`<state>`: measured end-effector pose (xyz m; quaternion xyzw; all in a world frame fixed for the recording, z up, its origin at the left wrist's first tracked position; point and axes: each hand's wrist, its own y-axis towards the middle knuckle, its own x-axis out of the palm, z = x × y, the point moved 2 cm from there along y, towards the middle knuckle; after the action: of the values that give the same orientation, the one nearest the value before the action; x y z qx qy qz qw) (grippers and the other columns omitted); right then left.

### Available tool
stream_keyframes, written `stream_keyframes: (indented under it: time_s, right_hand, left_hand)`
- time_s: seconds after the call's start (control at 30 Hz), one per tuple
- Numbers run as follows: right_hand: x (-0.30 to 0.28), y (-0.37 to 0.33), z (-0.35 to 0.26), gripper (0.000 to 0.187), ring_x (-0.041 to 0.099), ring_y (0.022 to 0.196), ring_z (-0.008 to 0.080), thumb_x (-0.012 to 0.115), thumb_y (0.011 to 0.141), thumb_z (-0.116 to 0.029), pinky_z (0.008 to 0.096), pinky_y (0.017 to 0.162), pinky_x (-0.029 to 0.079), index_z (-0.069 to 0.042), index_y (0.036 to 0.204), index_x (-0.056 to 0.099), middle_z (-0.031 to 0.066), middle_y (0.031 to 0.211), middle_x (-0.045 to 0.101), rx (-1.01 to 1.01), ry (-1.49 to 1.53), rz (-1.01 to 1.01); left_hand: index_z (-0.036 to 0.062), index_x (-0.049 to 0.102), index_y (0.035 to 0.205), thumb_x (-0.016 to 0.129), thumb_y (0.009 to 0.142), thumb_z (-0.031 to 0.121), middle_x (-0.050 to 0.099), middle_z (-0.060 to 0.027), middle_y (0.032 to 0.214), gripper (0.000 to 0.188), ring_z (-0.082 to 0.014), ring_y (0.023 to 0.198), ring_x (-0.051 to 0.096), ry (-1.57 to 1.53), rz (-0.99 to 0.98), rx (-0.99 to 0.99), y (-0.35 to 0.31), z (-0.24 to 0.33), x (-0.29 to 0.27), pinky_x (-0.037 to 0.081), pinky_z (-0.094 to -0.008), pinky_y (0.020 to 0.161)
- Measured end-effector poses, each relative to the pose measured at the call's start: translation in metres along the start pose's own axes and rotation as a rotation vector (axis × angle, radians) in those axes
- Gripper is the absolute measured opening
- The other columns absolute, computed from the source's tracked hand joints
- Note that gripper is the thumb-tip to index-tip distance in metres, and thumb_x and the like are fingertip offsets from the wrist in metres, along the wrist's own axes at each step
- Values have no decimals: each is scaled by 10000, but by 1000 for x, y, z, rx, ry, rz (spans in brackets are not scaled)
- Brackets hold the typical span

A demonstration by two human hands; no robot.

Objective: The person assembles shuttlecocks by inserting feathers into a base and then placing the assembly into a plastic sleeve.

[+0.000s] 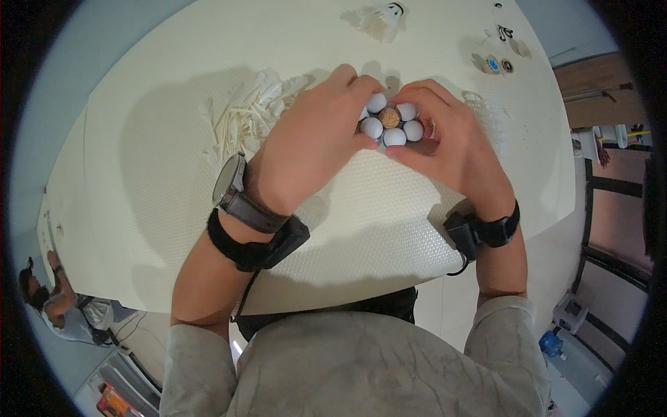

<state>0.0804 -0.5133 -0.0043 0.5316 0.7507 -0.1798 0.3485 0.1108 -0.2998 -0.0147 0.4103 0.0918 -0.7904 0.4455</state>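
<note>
A tight cluster of white, round-topped shuttlecock corks [372, 128] sits on the table between my hands. In its middle is a brown, speckled cork-coloured piece [390, 119]. My left hand [316, 132] curls around the cluster's left side, thumb at the near edge and fingers at the far edge. From the right, my right hand [455, 135] cups the other side, with fingers and thumb bent against the corks. The corks' lower parts are partly hidden by my fingers. To the left of my left hand lies a loose heap of white feathers [240, 115].
A feathered shuttlecock [382, 21] lies at the far side of the pale textured table [174, 208]. Small round discs [492, 64] and black hook-shaped bits [504, 33] are at the far right. Another person [52, 299] sits at the table's far left edge.
</note>
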Motion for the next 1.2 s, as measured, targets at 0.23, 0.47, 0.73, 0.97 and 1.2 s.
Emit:
stream_keyframes:
  time_s: [0.23,0.47,0.73,0.97,1.2]
  right_hand:
    - [-8,-2,2,546,720,1016,338,882,787,-115,406,874,607,-20,1273,652,142,1237,686,-128,-27,26]
    - [-7,-1,1,516,721,976,317,871,780,-71,391,865,608,-26,1255,675,135,1180,708,-118,40,22]
    - [-10,-3,6,496,685,833,268,878,772,-106,357,747,574,-40,1226,689,101,1097,719,-99,-62,61]
    - [-10,-4,10,462,606,706,221,890,754,-119,334,657,524,-43,1172,708,83,993,699,-63,-68,66]
    - [-10,-3,11,481,608,709,199,891,749,-121,325,648,517,-33,1192,726,82,1009,718,-90,-49,73]
  left_hand:
    - [48,653,1253,854,821,73,638,-144,1104,477,-343,938,666,8,-61,-73,2,5,-3,569,-412,810]
    - [50,664,1240,859,815,83,648,-140,1058,469,-349,936,669,22,-6,-5,1,5,0,568,-431,805]
    - [35,670,1211,860,813,64,677,-155,1070,442,-340,923,711,58,-22,-48,1,3,-2,603,-401,786]
    - [28,668,1212,857,820,59,678,-155,1072,436,-330,903,711,40,-33,-61,1,4,-4,603,-401,785]
    - [31,675,1211,865,816,75,682,-154,1082,440,-344,951,704,79,-15,-50,1,5,-2,591,-413,817]
